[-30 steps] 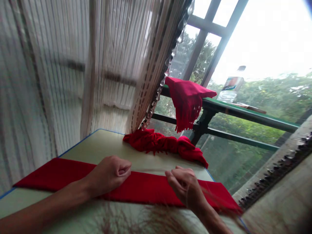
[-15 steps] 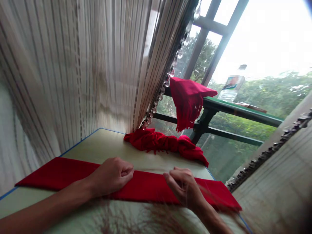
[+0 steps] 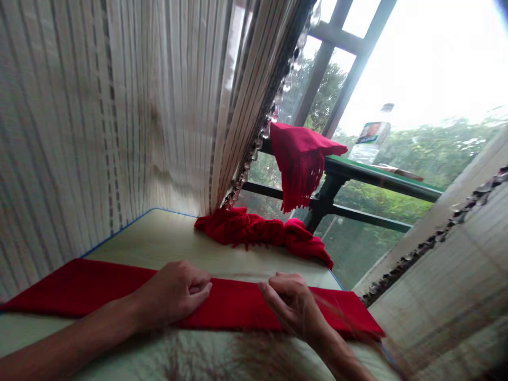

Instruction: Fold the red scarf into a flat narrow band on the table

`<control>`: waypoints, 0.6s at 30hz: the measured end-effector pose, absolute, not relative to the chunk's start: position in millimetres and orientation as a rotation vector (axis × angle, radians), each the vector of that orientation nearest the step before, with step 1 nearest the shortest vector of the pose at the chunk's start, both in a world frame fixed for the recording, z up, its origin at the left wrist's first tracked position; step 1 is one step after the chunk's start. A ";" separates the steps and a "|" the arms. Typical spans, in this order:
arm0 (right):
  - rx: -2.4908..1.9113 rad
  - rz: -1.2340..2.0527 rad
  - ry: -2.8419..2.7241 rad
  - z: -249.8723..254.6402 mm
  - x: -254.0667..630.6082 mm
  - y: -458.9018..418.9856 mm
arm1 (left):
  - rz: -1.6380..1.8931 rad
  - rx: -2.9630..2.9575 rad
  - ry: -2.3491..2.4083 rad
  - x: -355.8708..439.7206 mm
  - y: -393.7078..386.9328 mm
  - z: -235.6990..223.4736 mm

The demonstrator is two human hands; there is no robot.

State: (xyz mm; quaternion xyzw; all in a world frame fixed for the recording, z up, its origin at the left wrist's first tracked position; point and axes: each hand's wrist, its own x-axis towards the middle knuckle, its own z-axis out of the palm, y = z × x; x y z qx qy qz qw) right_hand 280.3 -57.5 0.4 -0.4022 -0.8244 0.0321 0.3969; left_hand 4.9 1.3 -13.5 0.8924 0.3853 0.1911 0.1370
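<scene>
while both hands curl into loose fists, a folded red cloth lies beneath them across the pale worktop.
whether left hand or right hand grips any fabric, i cannot tell.

The folded red cloth looks smooth and matt. The bottle is clear plastic; the rail seems glossy, perhaps painted metal.
</scene>
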 end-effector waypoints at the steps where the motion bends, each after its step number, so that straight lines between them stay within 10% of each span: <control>1: -1.012 0.085 -2.091 0.9 280.2 -57.5 | 0.546 2.586 1.106 4.9 1.9 -14.8; 18: -0.990 0.110 -2.135 -5.7 283.3 -58.0 | 0.521 2.611 1.094 9.2 -5.8 -4.8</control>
